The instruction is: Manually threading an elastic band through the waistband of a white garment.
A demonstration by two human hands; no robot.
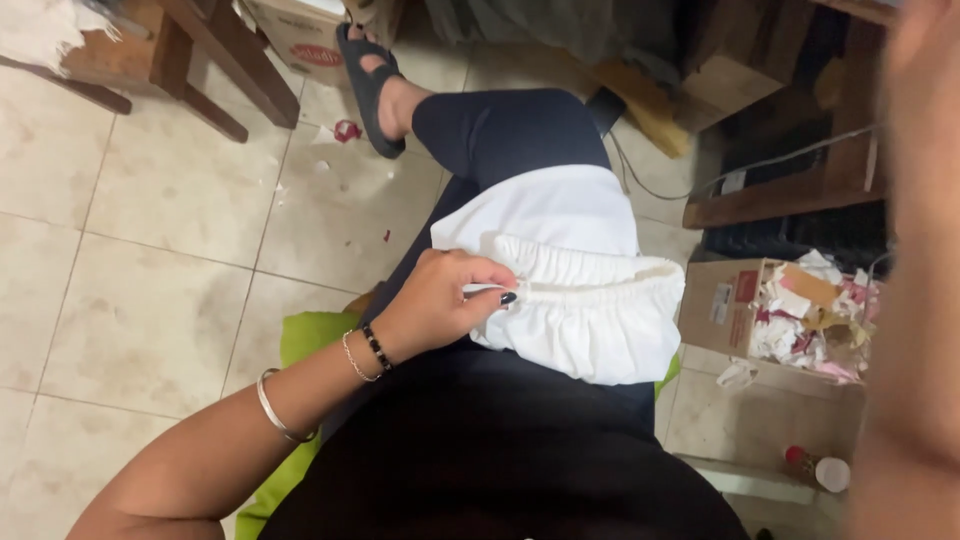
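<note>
A white garment [585, 300] with a gathered elastic edge lies across my lap, over dark trousers. My left hand [440, 300] pinches that gathered edge at its left end, thumb and fingers closed on the cloth. The wrist carries thin bracelets and a beaded band, and a silver bangle sits further up the forearm. Along the right edge a large blurred patch of skin, my right hand [915, 300] or its arm, is held very close to the camera. Its fingers cannot be made out.
I sit on a green cushion [305, 340] over a tiled floor [150, 260]. My sandalled foot [375, 90] stretches ahead. A cardboard box [722, 305] of paper scraps stands at right, a red-capped bottle [815, 468] below it. Wooden furniture legs [225, 65] and another box stand at the back.
</note>
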